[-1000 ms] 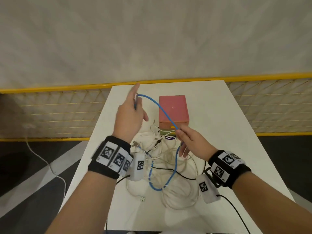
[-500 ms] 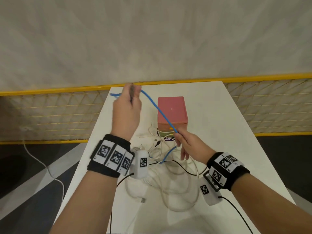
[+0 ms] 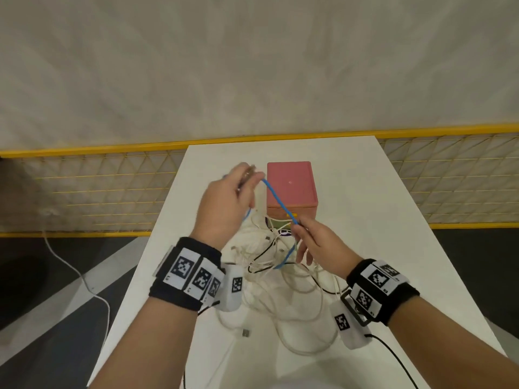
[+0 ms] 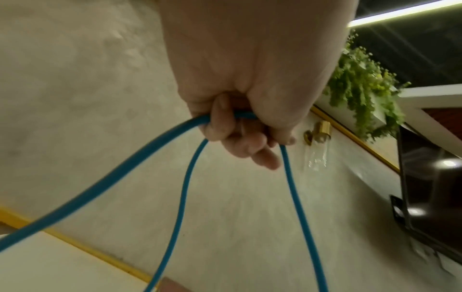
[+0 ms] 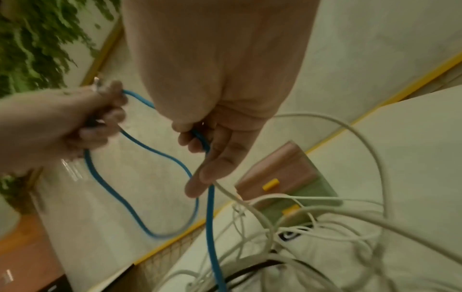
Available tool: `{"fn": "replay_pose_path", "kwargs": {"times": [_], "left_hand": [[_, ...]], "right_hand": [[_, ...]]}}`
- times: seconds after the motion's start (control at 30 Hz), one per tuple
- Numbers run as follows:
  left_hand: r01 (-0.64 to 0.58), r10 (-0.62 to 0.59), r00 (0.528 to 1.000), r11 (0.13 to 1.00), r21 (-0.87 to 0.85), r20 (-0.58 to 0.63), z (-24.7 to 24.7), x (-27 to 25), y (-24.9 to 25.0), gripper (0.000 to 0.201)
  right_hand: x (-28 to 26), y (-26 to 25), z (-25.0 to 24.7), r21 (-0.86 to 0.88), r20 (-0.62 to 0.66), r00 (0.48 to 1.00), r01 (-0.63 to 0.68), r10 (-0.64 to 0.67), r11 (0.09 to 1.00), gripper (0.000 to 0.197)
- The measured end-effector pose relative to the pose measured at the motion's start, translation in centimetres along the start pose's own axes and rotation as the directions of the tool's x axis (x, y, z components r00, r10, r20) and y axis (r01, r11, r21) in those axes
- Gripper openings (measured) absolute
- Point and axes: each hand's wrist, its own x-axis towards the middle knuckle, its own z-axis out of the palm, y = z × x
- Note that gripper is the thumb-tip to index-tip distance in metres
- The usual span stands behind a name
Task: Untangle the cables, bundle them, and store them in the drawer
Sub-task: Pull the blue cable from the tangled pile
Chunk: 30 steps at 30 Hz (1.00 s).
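Note:
A blue cable point(image 3: 278, 201) stretches between both hands above the white table point(image 3: 379, 248). My left hand point(image 3: 227, 203) is raised and grips the blue cable point(image 4: 185, 187) in curled fingers, with a loop hanging below it. My right hand point(image 3: 314, 242) pinches the blue cable point(image 5: 210, 207) between thumb and forefinger, its other fingers straight. Below the hands lies a tangle of white cables point(image 3: 283, 293) with a black cable point(image 3: 323, 287) through it. The small drawer box point(image 3: 290, 186), pink on top, stands just beyond the tangle, and its drawer fronts point(image 5: 290, 187) carry yellow handles.
A yellow mesh fence point(image 3: 98, 189) runs behind the table on both sides. A white cord point(image 3: 78, 276) lies on the dark floor at the left. A loose USB plug point(image 3: 246, 332) rests on the table near its front. Green plants point(image 4: 362, 92) hang on the wall.
My left hand has swept the blue cable up and round, so a loop now hangs from it. The slack that lay on the tangle has been drawn up through my right hand.

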Motion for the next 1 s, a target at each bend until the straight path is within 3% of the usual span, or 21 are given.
{"fn": "replay_pose_path", "kwargs": {"times": [0.03,0.1,0.2,0.27,0.37,0.47,0.53,0.6,0.67,0.73,0.87,1.0], "left_hand": [[0.035,-0.035,0.999,0.999,0.007,-0.025,-0.5,0.1,-0.2,0.014],[0.085,-0.086,0.995,0.996,0.042,0.040,-0.7,-0.1,-0.4,0.013],[0.003,-0.039,0.958,0.992,0.127,0.283,0.8,-1.4,0.1,0.031],[-0.043,-0.028,0.916,0.985,0.169,0.400,2.0,-1.9,0.3,0.026],[-0.067,0.007,0.936,0.985,0.158,0.353,2.0,-1.4,0.2,0.019],[-0.050,0.034,0.989,0.993,0.111,0.144,0.7,-0.7,-0.1,0.017],[-0.006,-0.003,0.996,0.995,0.096,0.093,0.2,-0.4,-0.4,0.016],[0.009,-0.026,0.985,0.994,0.105,0.169,0.5,-0.8,-0.5,0.017],[-0.033,-0.009,0.952,0.991,0.131,0.307,1.6,-1.5,-0.4,0.031],[-0.082,-0.002,0.923,0.976,0.203,0.384,2.6,-1.9,-0.2,0.029],[-0.104,0.014,0.948,0.958,0.266,0.319,1.9,-1.5,-1.0,0.021],[-0.043,-0.014,0.957,0.981,0.188,0.290,0.4,-2.1,-2.3,0.021]], "right_hand": [[0.0,0.4,0.1,-0.007,0.006,1.000,-0.016,0.016,1.000,0.019],[-0.2,0.1,0.2,-0.003,0.000,1.000,-0.011,0.011,1.000,0.023],[0.1,-1.7,0.2,0.017,-0.032,0.996,0.080,-0.080,0.997,0.040],[0.5,-2.5,0.1,0.023,-0.043,0.990,0.134,-0.133,0.991,0.030],[0.8,-2.1,0.1,0.041,-0.045,0.993,0.107,-0.105,0.993,0.015],[0.3,-0.5,0.2,-0.029,-0.007,1.000,0.020,-0.020,0.999,0.019],[0.1,0.2,0.0,-0.050,-0.005,1.000,-0.024,0.024,0.998,0.019],[0.1,0.0,-0.2,-0.047,-0.016,1.000,-0.016,0.016,0.999,0.019],[0.2,-1.1,-0.3,-0.047,-0.039,0.997,0.060,-0.062,0.997,0.025],[0.4,-1.8,-0.4,-0.077,-0.048,0.988,0.142,-0.146,0.987,0.025],[0.5,-1.3,-0.6,-0.157,-0.042,0.984,0.167,-0.176,0.973,0.013],[0.8,-3.5,-1.2,-0.234,0.025,0.987,0.159,-0.158,0.959,0.011]]}}
